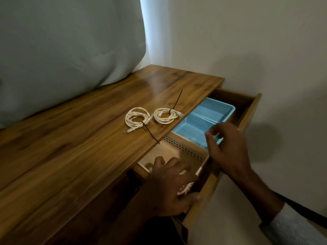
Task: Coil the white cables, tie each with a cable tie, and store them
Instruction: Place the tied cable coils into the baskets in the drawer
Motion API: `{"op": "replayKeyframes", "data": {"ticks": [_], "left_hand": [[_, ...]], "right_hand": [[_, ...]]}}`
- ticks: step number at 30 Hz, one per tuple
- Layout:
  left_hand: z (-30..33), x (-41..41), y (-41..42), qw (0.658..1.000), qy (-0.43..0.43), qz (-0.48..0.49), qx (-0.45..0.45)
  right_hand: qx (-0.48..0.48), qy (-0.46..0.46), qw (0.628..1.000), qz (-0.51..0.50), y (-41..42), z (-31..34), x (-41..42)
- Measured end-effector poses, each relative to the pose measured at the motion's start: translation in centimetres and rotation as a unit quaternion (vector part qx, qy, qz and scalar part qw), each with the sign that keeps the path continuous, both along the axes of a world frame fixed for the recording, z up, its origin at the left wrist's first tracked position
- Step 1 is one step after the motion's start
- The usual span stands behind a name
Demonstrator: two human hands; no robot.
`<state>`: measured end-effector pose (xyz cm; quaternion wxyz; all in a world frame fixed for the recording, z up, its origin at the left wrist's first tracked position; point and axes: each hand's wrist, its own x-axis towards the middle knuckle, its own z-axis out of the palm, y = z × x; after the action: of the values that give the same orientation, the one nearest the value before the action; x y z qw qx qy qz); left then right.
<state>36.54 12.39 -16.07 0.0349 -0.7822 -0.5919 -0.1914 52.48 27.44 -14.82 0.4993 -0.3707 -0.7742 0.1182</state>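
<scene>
- Reaching into the open drawer [247, 114], both hands empty: left hand [169, 188] spread over the beige bin [184, 147], right hand [228, 147] loosely open above the blue tray [208, 114].
- Two tied coils [152, 116] wait on the desk [88, 138] by its edge, likely staged for storing.

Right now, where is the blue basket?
The blue basket sits in the open drawer at the desk's right end, just beyond the beige perforated tray, with the right hand over its near edge.

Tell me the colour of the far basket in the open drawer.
Light blue: the perforated plastic basket, seen in the head view.
</scene>
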Motion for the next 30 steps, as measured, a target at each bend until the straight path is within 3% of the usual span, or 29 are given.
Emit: {"op": "replayKeyframes", "data": {"ticks": [4, 8, 14, 20, 22, 25, 30], "left_hand": [[0.8, -3.0, 1.0, 0.987, -0.129, 0.072, 0.059], [1.8, -7.6, 2.6, 0.973, -0.076, 0.191, 0.107], [3.3, -13.0, 5.6, 0.897, -0.140, 0.401, 0.123], [3.9, -14.0, 8.0, 0.850, -0.236, 0.466, 0.076], [4.2, -13.8, 7.9, 0.854, -0.239, 0.455, 0.078], [4.0, -13.2, 7.5, 0.884, -0.152, 0.440, 0.050], [4.2, -12.5, 6.8, 0.907, -0.128, 0.400, -0.008]], "right_hand": [[0.037, -0.059, 0.994, 0.081, 1.7, 1.1, -2.8], [0.022, -0.080, 0.992, 0.100, 3.7, 0.9, -5.6], [-0.009, -0.154, 0.979, 0.134, 6.2, 1.9, -8.1], [-0.109, -0.252, 0.954, 0.125, 7.0, 3.6, -10.5], [-0.085, -0.323, 0.936, 0.107, 6.6, 3.8, -11.1], [-0.029, -0.405, 0.910, 0.086, 6.0, 4.3, -12.0], [-0.024, -0.414, 0.905, 0.093, 6.1, 4.9, -11.8]]}}
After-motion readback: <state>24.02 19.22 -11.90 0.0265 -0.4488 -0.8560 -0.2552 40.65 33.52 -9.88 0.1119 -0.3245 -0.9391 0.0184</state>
